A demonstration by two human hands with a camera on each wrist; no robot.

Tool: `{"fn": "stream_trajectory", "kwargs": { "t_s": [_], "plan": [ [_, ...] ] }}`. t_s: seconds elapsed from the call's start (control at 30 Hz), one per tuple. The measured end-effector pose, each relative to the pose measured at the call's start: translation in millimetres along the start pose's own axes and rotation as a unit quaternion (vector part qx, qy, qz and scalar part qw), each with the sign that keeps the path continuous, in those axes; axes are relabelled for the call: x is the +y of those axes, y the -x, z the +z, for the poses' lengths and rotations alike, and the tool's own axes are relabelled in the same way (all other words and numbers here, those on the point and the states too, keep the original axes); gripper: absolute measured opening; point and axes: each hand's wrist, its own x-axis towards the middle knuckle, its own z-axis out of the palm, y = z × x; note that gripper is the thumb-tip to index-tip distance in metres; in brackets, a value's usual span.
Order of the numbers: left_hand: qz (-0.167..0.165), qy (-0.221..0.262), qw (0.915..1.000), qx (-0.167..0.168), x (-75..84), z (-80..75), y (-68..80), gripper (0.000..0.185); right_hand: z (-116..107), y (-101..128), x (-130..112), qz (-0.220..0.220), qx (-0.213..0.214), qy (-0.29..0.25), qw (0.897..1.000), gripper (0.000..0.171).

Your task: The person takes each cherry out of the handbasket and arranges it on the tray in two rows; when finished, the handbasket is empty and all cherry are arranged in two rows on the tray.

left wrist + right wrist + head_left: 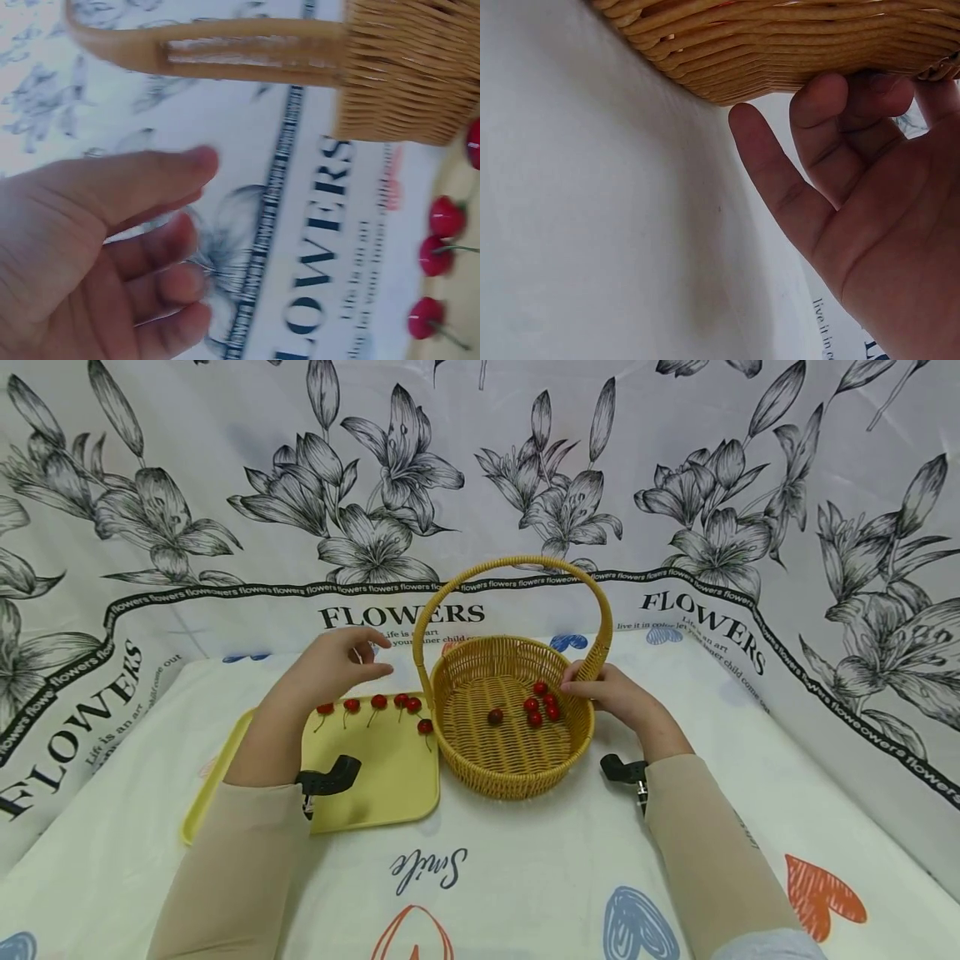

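Right hand point(611, 692) resting at basket point(480, 760) rim, fingers bending against weave, grasping no cherry as far as visible. Left hand point(333, 662) hovering over yellow tray point(390, 777), fingers loose, carrying nothing. Six cherries in basket point(534, 703) lying inside already; five cherries on tray point(378, 702) waiting near far edge. Judging about half done, on counter point(525, 860).

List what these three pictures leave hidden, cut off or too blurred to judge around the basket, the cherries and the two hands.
1. Right hand: in the head view the basket rim hides its fingertips, so a held cherry cannot be ruled out.
2. Right wrist view: the frame's top edge cuts off the fingers; no cherries show.
3. Left hand: left wrist view is motion-blurred.
4. Tray: the left forearm covers part of it, perhaps hiding cherries.
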Motion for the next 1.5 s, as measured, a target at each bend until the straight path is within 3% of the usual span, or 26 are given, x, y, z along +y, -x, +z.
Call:
{"fn": "stream_trajectory", "kwargs": {
  "t_s": [0.13,0.33,0.43,0.53,0.63,0.7,0.8,0.93,1.07,1.23,1.37,1.5],
  "plan": [
    [0.009,0.013,0.9954,0.095,13.6,-7.8,9.2,0.038,0.6,0.6,0.4,0.002,-0.001,0.002,1.0,0.028],
    [0.063,0.04,0.982,0.173,42.8,-1.0,16.7,0.029,0.8,0.3,1.4,0.001,0.0,0.001,1.0,0.031],
    [0.118,0.042,0.97,0.208,56.5,7.7,19.2,0.025,1.0,-0.1,0.8,0.0,0.0,0.003,1.0,0.032],
    [0.192,0.035,0.9516,0.237,68.4,19.3,19.8,0.021,1.4,-0.1,-0.4,-0.001,0.002,0.004,1.0,0.031],
    [0.259,0.019,0.9326,0.25,79.3,33.8,18.0,0.017,1.1,0.2,-0.6,-0.001,0.003,0.004,1.0,0.03],
    [0.286,0.006,0.9259,0.247,85.0,44.7,16.0,0.016,0.9,0.2,-0.6,-0.002,0.003,0.005,1.0,0.029],
    [0.309,-0.023,0.9259,0.215,90.6,63.1,11.2,0.014,0.9,0.1,-0.6,-0.004,0.003,0.006,1.0,0.027],
    [0.301,-0.067,0.9427,0.128,92.9,87.9,2.9,0.011,0.9,-0.3,-0.1,-0.006,0.002,0.004,1.0,0.026],
    [0.251,-0.115,0.9605,0.032,91.5,110.0,-5.7,0.007,0.7,-0.9,0.2,-0.003,0.003,-0.001,1.0,0.024],
    [0.187,-0.148,0.9683,-0.073,89.1,130.1,-10.6,0.021,0.7,-0.8,-0.9,-0.002,0.003,-0.005,1.0,0.021],
    [0.155,-0.155,0.9694,-0.111,87.4,137.9,-12.0,0.035,0.6,-1.6,-0.8,-0.005,0.002,-0.004,1.0,0.022],
    [0.126,-0.158,0.9695,-0.139,86.2,139.6,-13.1,0.036,0.4,-2.4,0.7,-0.003,0.005,-0.004,1.0,0.021]
  ]
}}
